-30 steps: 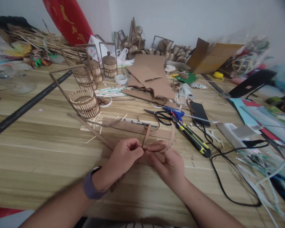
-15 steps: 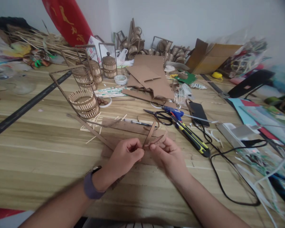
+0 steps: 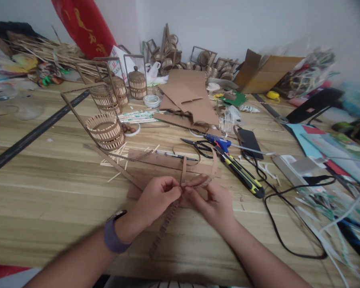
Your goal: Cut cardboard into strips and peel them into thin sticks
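Note:
My left hand (image 3: 156,200) and my right hand (image 3: 213,204) meet over the wooden table (image 3: 48,192), both pinching a thin brown cardboard strip (image 3: 198,179). The strip curls up and to the right in a loop, with one end standing upright by my left fingers. A corrugated strip (image 3: 165,226) trails down from my hands toward me. A flat cardboard piece (image 3: 165,160) lies just beyond my hands. I wear a watch on my left wrist.
Scissors (image 3: 198,146), a blue glue gun (image 3: 220,141), a yellow-black utility knife (image 3: 243,174), a phone (image 3: 250,140) and a black cable (image 3: 288,224) lie to the right. Small bamboo baskets (image 3: 105,131), cardboard sheets (image 3: 189,98) and a cardboard box (image 3: 262,70) stand further back.
The strip's loop has shifted: it flattened half a second ago and now curls higher again. The corrugated strip now hangs longer below my hands. Both hands stay together.

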The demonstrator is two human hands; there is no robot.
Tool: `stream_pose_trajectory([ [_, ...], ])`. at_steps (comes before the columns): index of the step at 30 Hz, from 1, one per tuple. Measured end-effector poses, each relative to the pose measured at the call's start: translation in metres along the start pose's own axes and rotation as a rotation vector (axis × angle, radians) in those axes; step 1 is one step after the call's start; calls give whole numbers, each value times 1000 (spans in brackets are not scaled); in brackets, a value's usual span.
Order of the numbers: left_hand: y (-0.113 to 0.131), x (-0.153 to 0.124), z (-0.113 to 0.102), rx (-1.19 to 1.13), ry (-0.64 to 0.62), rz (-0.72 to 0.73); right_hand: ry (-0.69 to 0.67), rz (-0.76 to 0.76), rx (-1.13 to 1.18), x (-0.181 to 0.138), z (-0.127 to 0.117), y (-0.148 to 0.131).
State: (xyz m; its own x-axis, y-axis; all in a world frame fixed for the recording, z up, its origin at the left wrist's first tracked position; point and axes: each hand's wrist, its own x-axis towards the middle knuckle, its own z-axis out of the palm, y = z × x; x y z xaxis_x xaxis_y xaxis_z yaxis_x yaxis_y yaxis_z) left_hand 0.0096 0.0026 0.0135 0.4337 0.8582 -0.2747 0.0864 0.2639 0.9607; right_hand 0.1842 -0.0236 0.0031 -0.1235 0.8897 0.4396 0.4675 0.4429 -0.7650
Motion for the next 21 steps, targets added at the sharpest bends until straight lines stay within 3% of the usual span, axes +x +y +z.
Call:
stream_pose_trajectory([
  [9, 5, -1, 2, -49, 32, -57, 20, -108, -47, -1, 4, 0],
  [21, 2, 0, 6, 5, 126, -32, 58, -39, 10, -5, 11, -3],
])
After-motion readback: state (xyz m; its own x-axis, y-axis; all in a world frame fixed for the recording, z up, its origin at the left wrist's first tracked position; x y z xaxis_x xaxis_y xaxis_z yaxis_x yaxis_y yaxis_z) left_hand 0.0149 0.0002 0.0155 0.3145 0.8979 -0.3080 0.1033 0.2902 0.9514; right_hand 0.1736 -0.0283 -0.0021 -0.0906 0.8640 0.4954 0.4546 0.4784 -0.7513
